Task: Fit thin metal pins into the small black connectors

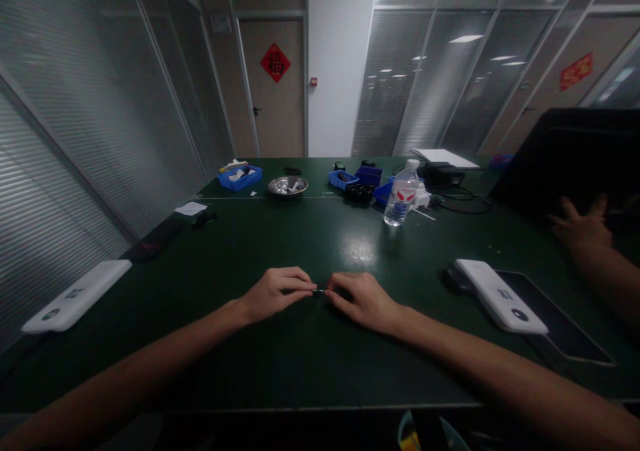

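Note:
Just above the dark green table (280, 371), my left hand (280, 293) and my right hand (363, 299) face each other with their fingertips almost meeting. A tiny dark, partly shiny piece (319, 293) sits between them, too small to name. My left thumb and fingers pinch its left end. On its right end, my right thumb and forefinger are closed, the other fingers curled in. The fingertips cover most of the piece.
A water bottle (401, 194) stands beyond my right hand. Behind are a metal bowl (289, 195), a blue tray (240, 183) and several small blue bins (342, 184). White power banks (80, 295) lie at both sides. Another person's hand (585, 227) touches a black monitor (565, 164) at right.

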The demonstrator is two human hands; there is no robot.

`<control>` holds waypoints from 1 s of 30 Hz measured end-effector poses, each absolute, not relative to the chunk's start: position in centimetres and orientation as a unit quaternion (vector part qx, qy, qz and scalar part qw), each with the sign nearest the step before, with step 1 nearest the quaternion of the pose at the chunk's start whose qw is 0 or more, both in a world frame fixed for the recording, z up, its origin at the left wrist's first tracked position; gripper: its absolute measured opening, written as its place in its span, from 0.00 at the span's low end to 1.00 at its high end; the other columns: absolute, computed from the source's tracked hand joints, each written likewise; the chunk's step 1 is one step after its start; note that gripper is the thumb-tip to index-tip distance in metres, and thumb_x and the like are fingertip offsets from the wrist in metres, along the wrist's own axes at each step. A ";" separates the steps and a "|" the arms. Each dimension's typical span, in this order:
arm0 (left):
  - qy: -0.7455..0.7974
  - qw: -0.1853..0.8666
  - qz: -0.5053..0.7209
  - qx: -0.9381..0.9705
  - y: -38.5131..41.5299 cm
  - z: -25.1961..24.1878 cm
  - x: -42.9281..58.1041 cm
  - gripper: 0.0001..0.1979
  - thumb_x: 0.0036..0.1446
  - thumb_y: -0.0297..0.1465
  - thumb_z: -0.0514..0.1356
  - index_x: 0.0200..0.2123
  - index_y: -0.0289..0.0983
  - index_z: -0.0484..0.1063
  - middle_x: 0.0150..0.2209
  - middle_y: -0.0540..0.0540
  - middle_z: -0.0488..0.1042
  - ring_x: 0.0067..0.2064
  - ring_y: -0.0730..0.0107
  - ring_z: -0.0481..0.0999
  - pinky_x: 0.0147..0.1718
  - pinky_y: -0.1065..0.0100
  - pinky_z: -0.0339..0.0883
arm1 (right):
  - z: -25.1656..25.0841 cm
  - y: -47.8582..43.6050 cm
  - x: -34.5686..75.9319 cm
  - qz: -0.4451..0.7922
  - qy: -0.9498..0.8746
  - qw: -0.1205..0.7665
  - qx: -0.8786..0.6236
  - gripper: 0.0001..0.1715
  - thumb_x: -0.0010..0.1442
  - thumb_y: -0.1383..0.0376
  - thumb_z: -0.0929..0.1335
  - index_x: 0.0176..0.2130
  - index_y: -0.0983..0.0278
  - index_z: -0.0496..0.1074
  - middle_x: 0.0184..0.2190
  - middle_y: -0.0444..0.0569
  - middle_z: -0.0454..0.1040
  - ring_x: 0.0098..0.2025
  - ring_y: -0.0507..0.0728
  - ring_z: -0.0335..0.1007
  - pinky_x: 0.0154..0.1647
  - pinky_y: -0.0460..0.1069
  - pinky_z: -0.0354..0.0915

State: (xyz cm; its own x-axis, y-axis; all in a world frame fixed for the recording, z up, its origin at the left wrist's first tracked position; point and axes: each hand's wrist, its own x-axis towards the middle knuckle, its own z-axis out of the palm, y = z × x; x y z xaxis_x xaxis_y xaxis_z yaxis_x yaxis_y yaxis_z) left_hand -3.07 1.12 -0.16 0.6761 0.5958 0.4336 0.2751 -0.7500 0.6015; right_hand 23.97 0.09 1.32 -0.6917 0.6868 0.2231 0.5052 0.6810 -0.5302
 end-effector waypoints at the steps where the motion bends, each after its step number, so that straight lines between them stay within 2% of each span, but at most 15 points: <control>1: 0.249 0.261 0.333 0.871 1.1 -0.1 -3.0 0.11 0.67 0.29 0.63 0.50 0.39 0.82 0.46 0.42 0.80 0.47 0.65 0.80 0.46 0.64 0.76 | 1.3 0.1 23.9 0.236 -0.885 0.221 -0.336 0.12 0.73 0.59 0.64 0.44 0.63 0.74 0.35 0.45 0.75 0.32 0.52 0.68 0.34 0.46 0.61; 5: 0.263 0.279 0.400 0.833 0.9 -0.1 -2.7 0.10 0.64 0.30 0.65 0.47 0.38 0.83 0.44 0.42 0.81 0.45 0.65 0.81 0.46 0.64 0.76 | 0.9 -0.1 23.6 0.292 -0.853 0.270 -0.339 0.15 0.74 0.56 0.64 0.43 0.63 0.73 0.32 0.43 0.74 0.31 0.51 0.67 0.32 0.45 0.61; 8: 0.266 0.280 0.412 0.826 0.8 0.0 -2.5 0.09 0.64 0.30 0.66 0.47 0.38 0.83 0.44 0.42 0.81 0.45 0.65 0.81 0.46 0.63 0.77 | 1.0 -0.1 23.4 0.285 -0.854 0.275 -0.338 0.15 0.74 0.56 0.63 0.43 0.63 0.73 0.31 0.43 0.73 0.30 0.51 0.67 0.32 0.46 0.61; 15: 0.248 0.260 0.319 0.877 0.7 0.0 -2.6 0.12 0.67 0.30 0.63 0.51 0.40 0.81 0.45 0.42 0.79 0.46 0.65 0.79 0.46 0.63 0.75 | 1.2 0.1 23.7 0.218 -0.896 0.210 -0.326 0.11 0.72 0.60 0.65 0.45 0.62 0.74 0.36 0.46 0.76 0.33 0.52 0.69 0.35 0.47 0.61; 25: 0.276 0.308 0.278 0.867 0.6 0.5 -2.4 0.16 0.67 0.31 0.63 0.57 0.41 0.77 0.49 0.42 0.78 0.48 0.64 0.78 0.50 0.62 0.73 | 0.8 0.2 23.6 0.209 -0.884 0.226 -0.353 0.11 0.72 0.59 0.65 0.45 0.62 0.74 0.36 0.46 0.77 0.34 0.53 0.71 0.34 0.47 0.61; 30: 0.294 0.289 0.253 0.875 0.6 0.6 -2.4 0.19 0.68 0.31 0.61 0.61 0.44 0.74 0.51 0.43 0.77 0.50 0.63 0.76 0.51 0.61 0.71 | 0.7 0.6 24.0 0.177 -0.891 0.215 -0.359 0.13 0.74 0.60 0.63 0.50 0.60 0.75 0.40 0.48 0.77 0.37 0.54 0.73 0.39 0.48 0.64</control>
State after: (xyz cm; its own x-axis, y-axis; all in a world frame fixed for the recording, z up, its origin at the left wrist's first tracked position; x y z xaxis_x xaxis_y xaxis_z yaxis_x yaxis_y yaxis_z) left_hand -2.35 0.56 0.63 0.6992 0.6605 0.2735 0.3678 -0.6604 0.6547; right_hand 23.98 0.57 0.68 -0.6495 0.7158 0.2566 0.5635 0.6797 -0.4696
